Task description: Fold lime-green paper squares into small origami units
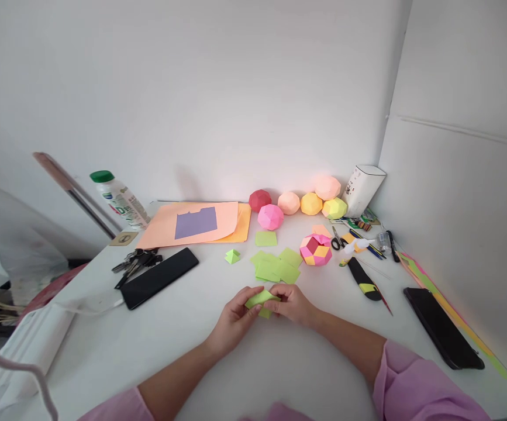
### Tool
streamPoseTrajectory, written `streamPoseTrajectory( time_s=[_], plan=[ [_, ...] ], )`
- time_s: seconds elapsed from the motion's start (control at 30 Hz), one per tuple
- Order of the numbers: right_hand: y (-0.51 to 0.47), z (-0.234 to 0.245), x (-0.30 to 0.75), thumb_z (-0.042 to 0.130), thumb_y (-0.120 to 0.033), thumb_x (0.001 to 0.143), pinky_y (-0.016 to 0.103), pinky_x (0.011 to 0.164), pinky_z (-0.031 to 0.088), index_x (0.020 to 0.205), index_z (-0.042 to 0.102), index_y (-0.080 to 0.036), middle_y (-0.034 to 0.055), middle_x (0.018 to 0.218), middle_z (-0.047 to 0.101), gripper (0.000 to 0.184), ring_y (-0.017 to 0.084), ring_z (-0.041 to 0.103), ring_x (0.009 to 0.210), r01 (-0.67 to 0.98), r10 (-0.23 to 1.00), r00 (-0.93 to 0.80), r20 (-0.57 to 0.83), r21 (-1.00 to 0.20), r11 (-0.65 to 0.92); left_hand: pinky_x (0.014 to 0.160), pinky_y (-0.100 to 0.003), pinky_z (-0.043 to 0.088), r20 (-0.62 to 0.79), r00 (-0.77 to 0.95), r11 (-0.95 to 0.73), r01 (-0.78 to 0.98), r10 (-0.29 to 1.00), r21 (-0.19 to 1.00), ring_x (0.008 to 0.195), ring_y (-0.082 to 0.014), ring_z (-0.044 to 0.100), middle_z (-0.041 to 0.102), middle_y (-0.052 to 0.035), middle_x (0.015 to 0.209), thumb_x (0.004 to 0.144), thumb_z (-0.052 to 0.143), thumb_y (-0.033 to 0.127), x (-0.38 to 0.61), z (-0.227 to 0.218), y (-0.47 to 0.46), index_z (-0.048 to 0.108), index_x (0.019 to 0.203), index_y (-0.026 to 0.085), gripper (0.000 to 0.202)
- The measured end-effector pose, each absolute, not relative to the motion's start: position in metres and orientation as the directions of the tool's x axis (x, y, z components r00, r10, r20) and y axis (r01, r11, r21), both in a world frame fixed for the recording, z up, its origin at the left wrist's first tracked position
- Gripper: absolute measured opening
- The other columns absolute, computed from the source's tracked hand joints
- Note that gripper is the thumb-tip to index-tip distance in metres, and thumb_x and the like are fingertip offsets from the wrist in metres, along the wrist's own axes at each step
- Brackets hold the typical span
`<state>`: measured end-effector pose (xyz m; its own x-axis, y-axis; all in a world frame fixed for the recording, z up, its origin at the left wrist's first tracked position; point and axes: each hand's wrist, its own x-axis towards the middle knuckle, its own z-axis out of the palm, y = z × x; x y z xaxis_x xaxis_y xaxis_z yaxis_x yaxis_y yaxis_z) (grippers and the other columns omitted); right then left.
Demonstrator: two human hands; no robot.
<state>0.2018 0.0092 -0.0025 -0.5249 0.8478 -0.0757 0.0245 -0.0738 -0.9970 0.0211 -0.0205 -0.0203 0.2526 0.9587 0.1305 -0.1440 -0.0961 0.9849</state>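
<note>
Between my two hands is a piece of light green paper (258,299), partly folded, held above the table. My left hand (238,313) pinches its left side, thumb in front and fingers behind. On the right side my right hand (292,303) grips it with the thumb and fingers. Part of the paper is hidden by my fingers. Just beyond lies a loose pile of green paper pieces (277,268), with a single green piece (265,238) behind it. A small folded green paper shape (233,256) stands to the left.
Several faceted paper balls (271,217) line the wall, and a multicoloured one (316,250) sits nearer. Scissors (337,240) and a black cutter (364,279) lie right. A black phone (442,327) is at far right. Leftward are a black power bank-like slab (160,278), keys (137,261) and a bottle (121,200).
</note>
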Motion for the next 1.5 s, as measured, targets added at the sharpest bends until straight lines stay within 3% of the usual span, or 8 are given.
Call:
streamPoseTrajectory(
  time_s=[0.13, 0.33, 0.47, 0.67, 0.87, 1.2, 1.5],
  plan=[
    [0.009, 0.001, 0.201, 0.070, -0.041, 0.069, 0.024, 0.051, 0.040, 0.064, 0.057, -0.014, -0.0019, 0.066, 0.047, 0.030, 0.009, 0.047, 0.054, 0.000, 0.868, -0.493, -0.063, -0.997, -0.072, 0.071, -0.030, 0.047, 0.112, 0.246, -0.090, -0.101, 0.963, 0.991, 0.084, -0.0176, 0.053, 0.054, -0.0042, 0.092, 0.079, 0.061, 0.035, 0.020, -0.021, -0.021, 0.060, 0.115, 0.024, 0.037],
    [0.005, 0.002, 0.201, 0.067, -0.039, 0.073, 0.023, 0.048, 0.035, 0.063, 0.058, -0.014, -0.0028, 0.061, 0.045, 0.028, 0.009, 0.044, 0.052, 0.057, 0.887, -0.461, -0.010, -0.998, 0.018, 0.065, -0.027, 0.048, 0.106, 0.188, -0.093, -0.078, 0.976, 0.993, 0.075, -0.0149, 0.052, 0.052, -0.0016, 0.082, 0.077, 0.064, 0.034, 0.022, -0.024, -0.021, 0.065, 0.107, 0.022, 0.032],
    [0.005, -0.001, 0.201, 0.068, -0.037, 0.073, 0.022, 0.049, 0.032, 0.072, 0.058, -0.015, -0.0035, 0.061, 0.047, 0.024, 0.008, 0.040, 0.053, 0.032, 0.904, -0.427, 0.000, -0.999, 0.015, 0.068, -0.031, 0.052, 0.053, 0.235, -0.025, -0.117, 0.970, 0.993, 0.072, -0.0147, 0.056, 0.052, -0.0008, 0.083, 0.077, 0.063, 0.034, 0.022, -0.021, -0.021, 0.065, 0.104, 0.022, 0.030],
    [0.005, -0.005, 0.200, 0.070, -0.038, 0.071, 0.023, 0.054, 0.038, 0.092, 0.054, -0.019, -0.0012, 0.075, 0.057, 0.033, 0.009, 0.047, 0.059, -0.057, 0.908, -0.415, -0.060, -0.994, -0.092, 0.066, -0.030, 0.052, -0.032, 0.244, 0.046, -0.051, 0.969, 0.998, 0.064, -0.0139, 0.058, 0.056, -0.0009, 0.079, 0.077, 0.062, 0.036, 0.022, -0.007, -0.025, 0.066, 0.098, 0.018, 0.027],
    [0.006, 0.001, 0.200, 0.069, -0.040, 0.071, 0.024, 0.054, 0.038, 0.080, 0.063, -0.016, 0.0007, 0.071, 0.056, 0.026, 0.011, 0.048, 0.061, -0.011, 0.902, -0.432, -0.024, -0.999, -0.032, 0.058, -0.027, 0.048, -0.078, 0.218, 0.081, -0.006, 0.973, 0.997, 0.056, -0.0132, 0.055, 0.059, 0.0003, 0.066, 0.075, 0.063, 0.038, 0.023, -0.005, -0.026, 0.065, 0.095, 0.017, 0.029],
    [0.010, 0.001, 0.202, 0.069, -0.034, 0.073, 0.024, 0.056, 0.037, 0.083, 0.069, -0.017, 0.0002, 0.072, 0.058, 0.020, 0.010, 0.048, 0.062, -0.045, 0.895, -0.447, 0.009, -0.999, -0.012, 0.048, -0.023, 0.037, -0.088, 0.253, 0.082, 0.033, 0.963, 0.996, 0.046, -0.0101, 0.044, 0.047, 0.0052, 0.048, 0.078, 0.059, 0.041, 0.022, -0.008, -0.026, 0.065, 0.106, 0.013, 0.040],
    [0.010, 0.002, 0.202, 0.069, -0.035, 0.073, 0.028, 0.068, 0.043, 0.081, 0.070, -0.019, 0.0015, 0.076, 0.062, 0.018, 0.014, 0.054, 0.071, -0.059, 0.890, -0.457, -0.005, -0.998, -0.035, 0.044, -0.021, 0.030, -0.108, 0.283, 0.097, 0.053, 0.953, 0.994, 0.043, -0.0088, 0.036, 0.040, 0.0061, 0.045, 0.077, 0.058, 0.045, 0.025, 0.003, -0.028, 0.067, 0.102, 0.013, 0.041]
  ],
)
